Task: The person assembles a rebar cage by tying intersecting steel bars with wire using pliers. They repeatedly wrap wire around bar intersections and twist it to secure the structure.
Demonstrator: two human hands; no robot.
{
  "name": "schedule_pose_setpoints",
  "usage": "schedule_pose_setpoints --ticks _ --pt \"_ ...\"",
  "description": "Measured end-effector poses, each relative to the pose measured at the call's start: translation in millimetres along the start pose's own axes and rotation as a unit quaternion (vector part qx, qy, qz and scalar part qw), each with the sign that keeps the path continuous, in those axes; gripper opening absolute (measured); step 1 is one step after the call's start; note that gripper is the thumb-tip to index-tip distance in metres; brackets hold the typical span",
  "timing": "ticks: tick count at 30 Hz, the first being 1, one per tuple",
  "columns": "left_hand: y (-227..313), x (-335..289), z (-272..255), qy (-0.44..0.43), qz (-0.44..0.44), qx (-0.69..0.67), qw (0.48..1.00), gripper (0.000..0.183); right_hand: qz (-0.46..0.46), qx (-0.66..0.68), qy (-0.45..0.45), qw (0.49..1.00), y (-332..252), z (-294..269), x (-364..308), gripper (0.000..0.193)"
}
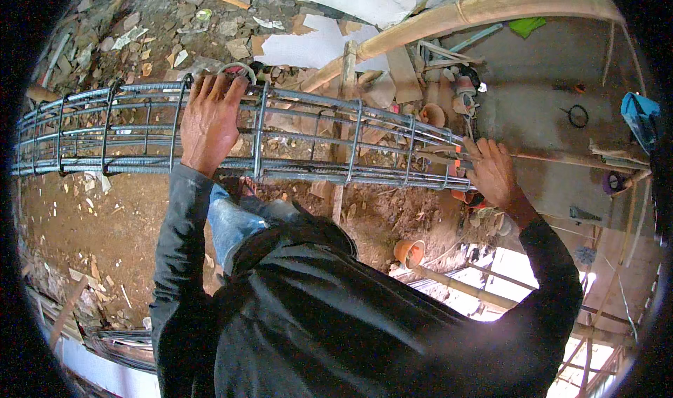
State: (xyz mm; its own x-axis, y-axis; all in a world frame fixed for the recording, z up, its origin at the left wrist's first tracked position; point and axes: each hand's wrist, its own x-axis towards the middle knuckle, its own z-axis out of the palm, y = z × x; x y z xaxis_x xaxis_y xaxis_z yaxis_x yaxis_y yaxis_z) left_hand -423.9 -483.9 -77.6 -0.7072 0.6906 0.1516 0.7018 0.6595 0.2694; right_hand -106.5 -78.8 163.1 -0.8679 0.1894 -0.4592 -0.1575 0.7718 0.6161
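A long steel rebar cage (pixel 301 135), made of ribbed bars tied with square stirrups, stretches across the view from left to right. My left hand (pixel 208 117) lies over the top of it near the middle-left, fingers curled on the far top bar beside a stirrup (pixel 261 128). My right hand (pixel 494 172) rests on the cage's right end, fingers spread against the bar tips. Dark sleeves and a dark jacket fill the lower middle of the view.
Bare earth with rubble and wood scraps (pixel 91 208) lies below the cage. A bamboo pole (pixel 491 9) arches at the top right over a concrete slab (pixel 547 96). An orange pot (pixel 410 252) sits lower down, a blue object (pixel 639 114) at the far right.
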Motion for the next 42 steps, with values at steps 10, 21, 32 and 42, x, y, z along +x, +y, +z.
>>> schedule_pose_setpoints --ticks 10,21,32,42 --pt "-2 -1 6 0.174 0.053 -0.013 0.983 0.046 0.174 0.648 -0.434 0.601 17 -7 13 0.043" --pt "-4 -1 4 0.1 0.049 -0.018 0.994 0.053 0.079 0.498 -0.31 0.806 4 15 -6 0.092" --pt "70 -25 -83 0.044 0.05 -0.408 0.911 0.066 0.045 0.337 -0.235 0.91 2 -16 5 0.046" --pt "321 -31 16 -0.363 -0.07 -0.765 0.527 0.051 0.092 0.556 -0.404 0.72 9 -23 22 0.032"
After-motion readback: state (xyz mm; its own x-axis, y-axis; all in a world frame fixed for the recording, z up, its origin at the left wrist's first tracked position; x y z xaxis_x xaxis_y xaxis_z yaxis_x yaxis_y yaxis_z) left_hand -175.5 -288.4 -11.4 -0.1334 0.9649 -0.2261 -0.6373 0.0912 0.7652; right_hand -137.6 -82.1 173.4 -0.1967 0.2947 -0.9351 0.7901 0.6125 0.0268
